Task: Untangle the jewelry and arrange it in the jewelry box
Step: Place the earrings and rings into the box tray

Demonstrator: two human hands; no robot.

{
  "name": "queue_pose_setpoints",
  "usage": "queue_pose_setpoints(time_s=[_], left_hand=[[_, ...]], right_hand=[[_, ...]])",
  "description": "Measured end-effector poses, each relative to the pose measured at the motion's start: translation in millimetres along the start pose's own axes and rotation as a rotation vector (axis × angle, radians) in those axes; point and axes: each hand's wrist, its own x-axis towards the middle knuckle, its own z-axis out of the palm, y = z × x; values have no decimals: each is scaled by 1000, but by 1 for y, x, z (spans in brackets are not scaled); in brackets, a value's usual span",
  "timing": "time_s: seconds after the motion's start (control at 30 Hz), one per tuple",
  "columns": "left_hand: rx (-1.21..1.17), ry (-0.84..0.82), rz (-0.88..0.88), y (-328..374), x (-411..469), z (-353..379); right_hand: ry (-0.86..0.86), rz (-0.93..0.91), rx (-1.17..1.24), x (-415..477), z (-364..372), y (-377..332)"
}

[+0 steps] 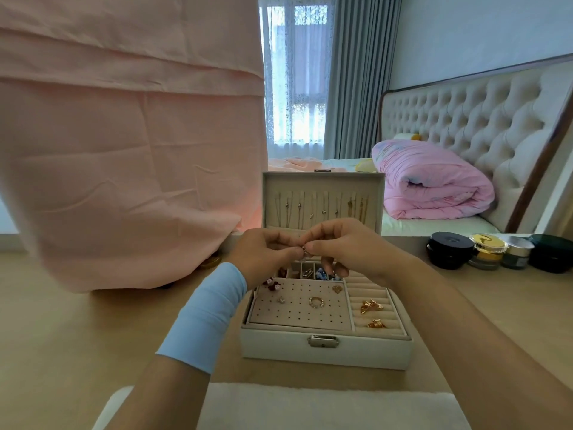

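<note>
A white jewelry box (325, 349) stands open on the wooden desk, its lid (322, 184) upright with several thin necklaces hanging inside. My left hand (266, 252) and my right hand (344, 243) meet above the box's back compartments and together pinch a small gold piece of jewelry (305, 249) between thumbs and forefingers. A gold ring (316, 301) and small studs lie on the perforated pink pad (297, 311). Gold earrings (370, 306) sit in the ring rolls on the right. Small compartments hold blue and gold pieces, partly hidden by my fingers.
A large pink cloth (124, 150) drapes over something at the left of the desk. Several cosmetic jars (486, 251) stand at the right back edge. A white towel (325, 405) lies at the front edge. A bed with a pink quilt (434, 184) is behind.
</note>
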Motion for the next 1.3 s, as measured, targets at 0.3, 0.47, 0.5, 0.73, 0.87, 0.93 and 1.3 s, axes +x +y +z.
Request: queue_pose_setpoints(time_s=[0.3,0.47,0.5,0.73,0.87,0.93,1.3], left_hand=[[284,43,59,-19,7,-5],[277,32,77,-26,10,-4],[257,25,80,-26,10,-5],[108,30,78,-25,10,-13],[74,19,94,-24,10,-20],[72,13,96,-22,9,-22],[50,64,90,-20,7,-26]], right_hand=[[95,-10,-290,17,19,3],[42,113,-452,19,14,7],[20,124,-471,19,11,6],[-208,147,-532,11,4,4],[-139,39,-435,11,7,3],[-29,-20,-270,11,11,1],[63,-59,-128,25,21,-5]])
